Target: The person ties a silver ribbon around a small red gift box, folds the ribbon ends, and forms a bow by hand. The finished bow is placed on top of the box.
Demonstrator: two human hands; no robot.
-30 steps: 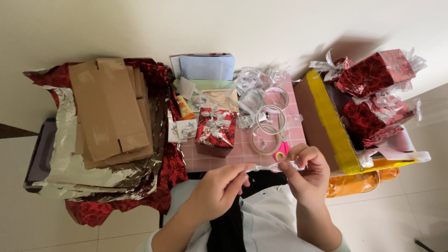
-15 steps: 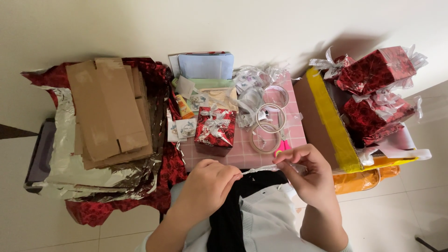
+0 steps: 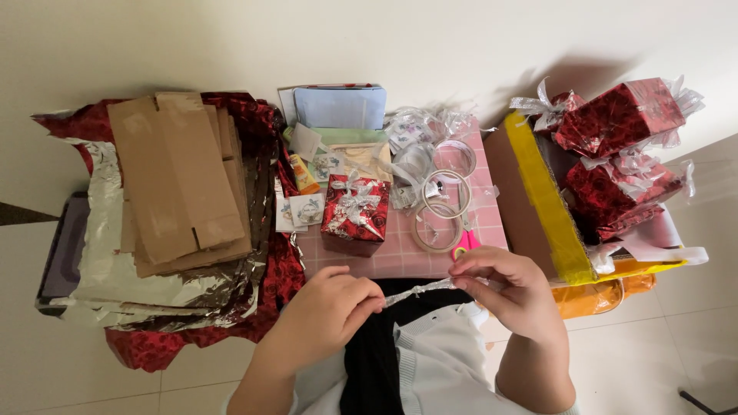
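Ribbon: a thin silvery ribbon (image 3: 419,290) is stretched between both hands, just in front of the near edge of the pink checked counter (image 3: 400,257), above the person's lap.
Long axis: it runs left to right, rising slightly toward the right end.
Left hand: the left hand (image 3: 327,307) pinches the lower left end; its fingers (image 3: 369,301) are curled tight on the ribbon.
Right hand: the right hand (image 3: 503,286) grips the higher right end, thumb and forefinger closed on it, the other fingers bent.
Nearer hand: neither; each hand has one end, and the free span lies between them.
On the counter: a small red foil-wrapped gift box (image 3: 355,214) with a silver bow sits just beyond the left hand; clear tape rolls (image 3: 444,207) lie beyond the right hand, with a pink scissor handle (image 3: 464,246) beside them.
Left side: flattened cardboard (image 3: 177,180) lies on silver and red foil sheets (image 3: 138,277).
Right side: a brown carton with yellow tape (image 3: 546,204) holds wrapped red gifts (image 3: 615,123).
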